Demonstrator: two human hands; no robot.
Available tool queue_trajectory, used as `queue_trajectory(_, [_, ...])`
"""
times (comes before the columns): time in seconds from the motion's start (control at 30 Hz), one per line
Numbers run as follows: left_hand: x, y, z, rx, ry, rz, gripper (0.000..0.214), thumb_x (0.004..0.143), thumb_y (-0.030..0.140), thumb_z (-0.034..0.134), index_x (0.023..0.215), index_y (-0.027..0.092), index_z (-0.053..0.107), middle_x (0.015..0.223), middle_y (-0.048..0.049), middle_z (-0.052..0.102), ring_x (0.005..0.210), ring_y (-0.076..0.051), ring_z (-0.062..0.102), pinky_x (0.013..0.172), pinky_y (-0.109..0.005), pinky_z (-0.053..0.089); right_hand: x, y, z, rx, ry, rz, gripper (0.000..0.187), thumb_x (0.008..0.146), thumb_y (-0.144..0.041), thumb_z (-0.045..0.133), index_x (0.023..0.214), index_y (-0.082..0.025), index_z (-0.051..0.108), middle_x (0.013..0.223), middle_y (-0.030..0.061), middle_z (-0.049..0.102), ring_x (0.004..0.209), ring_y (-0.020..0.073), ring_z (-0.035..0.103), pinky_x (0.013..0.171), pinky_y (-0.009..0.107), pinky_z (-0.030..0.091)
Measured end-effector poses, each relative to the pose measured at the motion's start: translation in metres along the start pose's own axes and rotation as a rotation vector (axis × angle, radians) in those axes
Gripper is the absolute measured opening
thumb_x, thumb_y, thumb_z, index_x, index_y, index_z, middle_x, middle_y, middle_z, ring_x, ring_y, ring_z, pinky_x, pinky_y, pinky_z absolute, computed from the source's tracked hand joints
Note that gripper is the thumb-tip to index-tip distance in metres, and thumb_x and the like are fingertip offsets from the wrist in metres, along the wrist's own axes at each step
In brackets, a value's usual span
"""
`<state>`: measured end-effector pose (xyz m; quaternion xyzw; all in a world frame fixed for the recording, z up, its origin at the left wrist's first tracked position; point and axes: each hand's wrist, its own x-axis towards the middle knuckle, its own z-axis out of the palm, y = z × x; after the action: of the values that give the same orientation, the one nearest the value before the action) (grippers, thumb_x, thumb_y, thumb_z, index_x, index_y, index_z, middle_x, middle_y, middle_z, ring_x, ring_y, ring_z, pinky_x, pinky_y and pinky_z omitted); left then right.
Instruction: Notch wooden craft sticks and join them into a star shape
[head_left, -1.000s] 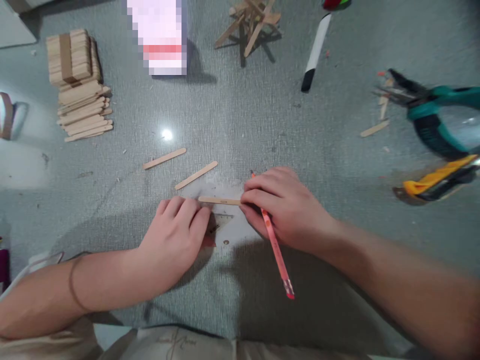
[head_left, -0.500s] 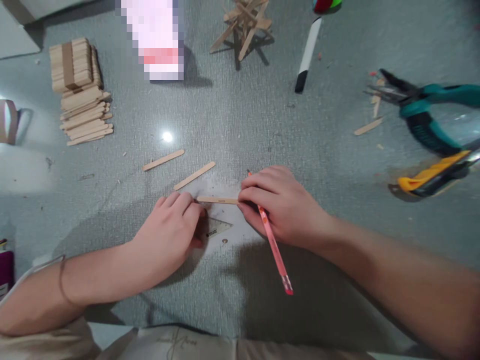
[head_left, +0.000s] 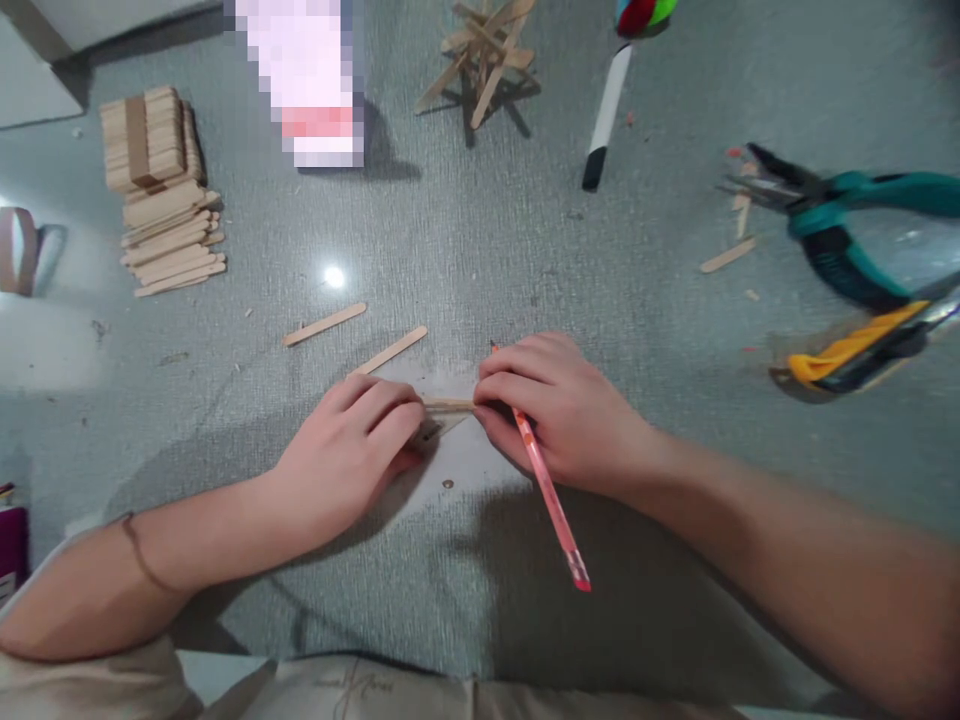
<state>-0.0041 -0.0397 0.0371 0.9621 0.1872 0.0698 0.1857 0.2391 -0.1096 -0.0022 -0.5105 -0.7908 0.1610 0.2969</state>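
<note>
A wooden craft stick (head_left: 450, 404) lies level between my two hands, its ends hidden by fingers. My left hand (head_left: 367, 435) is closed over the stick's left part and a small clear set square (head_left: 450, 426), which lies along the stick's near edge. With fingertips and thumb, my right hand (head_left: 544, 400) pinches the stick's right end. A pink pencil (head_left: 551, 490) is tucked in that same hand, point away from me and eraser end towards me. Beyond my left hand lie two loose craft sticks, one (head_left: 394, 350) nearly touching its knuckles, the other (head_left: 324, 325) further left.
Stacked craft sticks (head_left: 172, 240) and a banded bundle (head_left: 161, 140) lie at the back left. A structure of sticks (head_left: 487, 60) stands at the back, near a white marker (head_left: 607, 115). Pliers (head_left: 832, 235) and a yellow cutter knife (head_left: 855, 350) are at the right.
My left hand has slid right along the stick, bringing the set square up against it and covering more of both. My right hand keeps its pinch and the pencil.
</note>
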Motion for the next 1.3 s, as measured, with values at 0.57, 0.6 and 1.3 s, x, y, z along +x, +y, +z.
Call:
queue_trajectory(0.57, [0.001, 0.006, 0.001, 0.159, 0.027, 0.052, 0.023, 0.1, 0.024, 0.057, 0.118, 0.016, 0.068, 0.122, -0.0071, 0.072, 0.103, -0.023, 0.067, 0.084, -0.039, 0.051, 0.0, 0.001, -0.001, -0.005, 0.0, -0.015, 0.012, 0.09, -0.012, 0.062, 0.081, -0.018, 0.067, 0.085, 0.0056, 0.069, 0.077, 0.0188, 0.058, 0.076, 0.038, 0.042])
queue_trajectory(0.6, [0.001, 0.006, 0.001, 0.152, 0.029, 0.053, 0.022, 0.1, 0.024, 0.057, 0.117, 0.016, 0.068, 0.121, -0.007, 0.073, 0.103, -0.023, 0.067, 0.084, -0.039, 0.052, 0.0, 0.001, -0.001, -0.009, -0.003, -0.016, 0.013, 0.09, -0.012, 0.062, 0.081, -0.018, 0.067, 0.085, 0.0052, 0.069, 0.076, 0.0186, 0.057, 0.075, 0.038, 0.042])
queue_trajectory(1.3, [-0.005, 0.006, 0.005, 0.083, -0.002, 0.05, 0.026, 0.097, 0.019, 0.06, 0.121, 0.01, 0.066, 0.123, -0.0112, 0.071, 0.108, -0.026, 0.065, 0.088, -0.042, 0.06, -0.004, 0.002, -0.003, 0.022, -0.027, -0.005, 0.02, 0.086, -0.005, 0.06, 0.073, -0.02, 0.065, 0.089, 0.0054, 0.068, 0.077, 0.0185, 0.056, 0.073, 0.039, 0.041])
